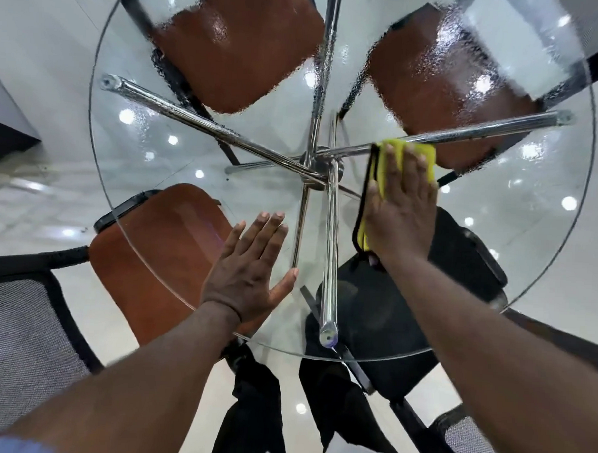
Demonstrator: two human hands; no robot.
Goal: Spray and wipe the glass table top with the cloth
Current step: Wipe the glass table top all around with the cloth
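Head view, one entry: cloth (427, 160), yellow with dark edging, folded, lying on the glass table top (149, 172) right of centre. The right hand (401, 203) presses it with straight fingers, nothing clenched. I judge it soft, light and limp (best held by flat palm pressure). The left hand (251, 268) rests flat and released on the near glass. Glass likely stiff, slick, breakable; far half beaded wet. I find no legible writing.

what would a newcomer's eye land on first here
The bright yellow cloth right of the table's centre, pressed flat under the right hand, stands out first; the left hand lies flat on the glass nearer the person. Next comes the round clear glass table top, with chrome spokes crossing beneath it and brown chair seats showing through. A wet, rippled film covers its far side.
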